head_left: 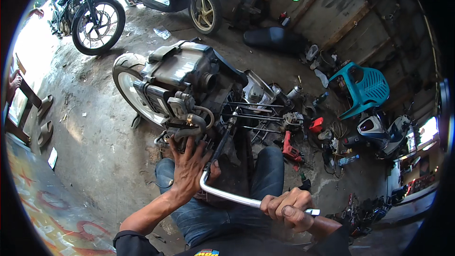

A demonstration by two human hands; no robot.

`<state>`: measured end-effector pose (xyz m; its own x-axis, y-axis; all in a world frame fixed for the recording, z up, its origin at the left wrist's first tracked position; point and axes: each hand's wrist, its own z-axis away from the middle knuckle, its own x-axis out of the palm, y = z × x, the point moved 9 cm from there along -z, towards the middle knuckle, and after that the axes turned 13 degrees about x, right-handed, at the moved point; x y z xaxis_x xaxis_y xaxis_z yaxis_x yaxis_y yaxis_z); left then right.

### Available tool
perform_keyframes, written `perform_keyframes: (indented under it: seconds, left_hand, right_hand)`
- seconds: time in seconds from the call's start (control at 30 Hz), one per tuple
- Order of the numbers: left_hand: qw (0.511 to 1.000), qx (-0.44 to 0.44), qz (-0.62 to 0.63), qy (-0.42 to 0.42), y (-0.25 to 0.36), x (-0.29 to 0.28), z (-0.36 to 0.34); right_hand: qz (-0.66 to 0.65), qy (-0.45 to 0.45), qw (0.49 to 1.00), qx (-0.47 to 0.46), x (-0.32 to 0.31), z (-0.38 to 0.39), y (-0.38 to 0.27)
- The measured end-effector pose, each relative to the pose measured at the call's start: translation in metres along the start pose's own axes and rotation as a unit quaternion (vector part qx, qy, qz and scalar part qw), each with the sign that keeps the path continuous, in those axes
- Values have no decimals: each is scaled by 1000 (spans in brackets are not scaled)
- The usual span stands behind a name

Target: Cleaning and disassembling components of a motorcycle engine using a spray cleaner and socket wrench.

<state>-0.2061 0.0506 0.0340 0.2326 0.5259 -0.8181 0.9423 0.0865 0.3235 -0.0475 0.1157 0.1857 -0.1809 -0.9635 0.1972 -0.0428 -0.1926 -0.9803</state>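
My right hand (pixel 291 207) is wrapped round the silver handle of an L-shaped socket wrench (pixel 232 196), near its end. From the bend, the wrench's darker shaft runs up to the engine (pixel 211 114), where its tip sits beside several long studs (pixel 259 117). My left hand (pixel 189 163) rests with fingers stretched and spread against the engine's near side. The shaft passes between its thumb and forefinger, close to the bend. What lies under the left fingers is hidden. A black airbox (pixel 177 68) and a rubber hose (pixel 192 130) sit on the engine beyond this hand.
The engine's wheel (pixel 135 90) stands at the left. To the right lie a red power drill (pixel 290 147), a cylinder part (pixel 293 121) and loose parts. A teal plastic chair (pixel 367 87) and a black seat (pixel 272 38) are farther off. Two motorcycles stand at the back; another person's hand (pixel 15 81) shows at far left.
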Motion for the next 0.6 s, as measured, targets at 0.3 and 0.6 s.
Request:
perform_keyframes:
  seconds: [0.3,0.6]
  left_hand:
    - [999,20,24,33,0,3,-1]
    - [999,11,0,51,-8,16,-1]
  right_hand:
    - [84,-39,993,79,16,-32,-19]
    - [321,-107,913,228,77,-135,-30]
